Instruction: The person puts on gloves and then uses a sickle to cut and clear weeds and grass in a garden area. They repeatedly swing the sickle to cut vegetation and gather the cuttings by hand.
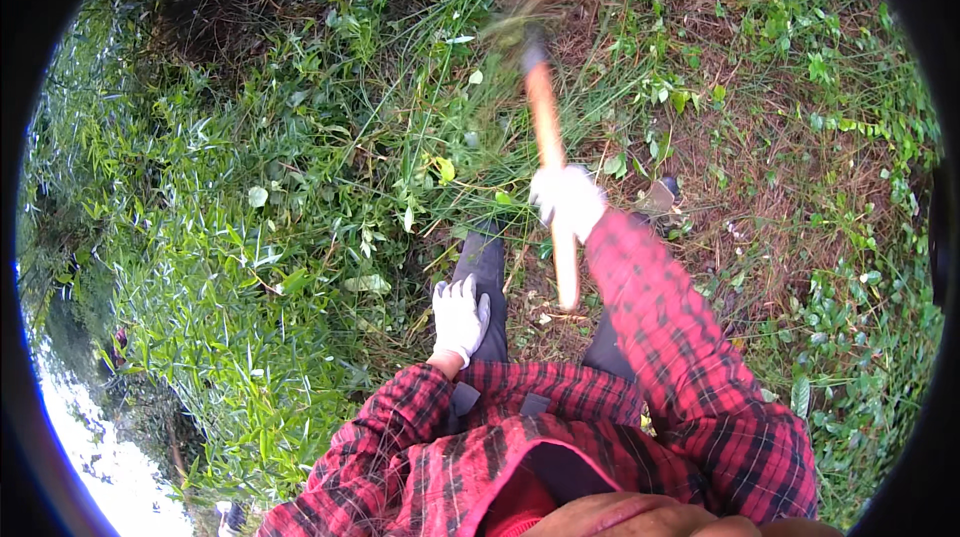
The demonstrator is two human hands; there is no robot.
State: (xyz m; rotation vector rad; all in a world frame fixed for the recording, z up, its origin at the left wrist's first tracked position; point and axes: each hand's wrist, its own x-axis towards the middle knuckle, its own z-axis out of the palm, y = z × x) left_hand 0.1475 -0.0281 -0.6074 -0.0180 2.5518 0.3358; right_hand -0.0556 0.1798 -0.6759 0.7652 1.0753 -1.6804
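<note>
My right hand (568, 201), in a white glove, grips the wooden handle of a long-handled tool (546, 121). The handle runs away from me, its short butt end showing below my fist. The tool's dark head is blurred among grass stems, so its exact kind cannot be told. In a white glove too, my left hand (459, 316) rests on my dark trouser leg, holding nothing, its fingers slightly apart. Tall green grass (480, 154) lies before my legs and around the far end of the tool.
Dense leafy plants (247, 312) cover the ground at the left. On the right are low vines (847, 282) and dry reddish-brown litter (757, 184). A shoe (658, 196) shows partly near my right hand. Dark ground and twigs lie at the upper left.
</note>
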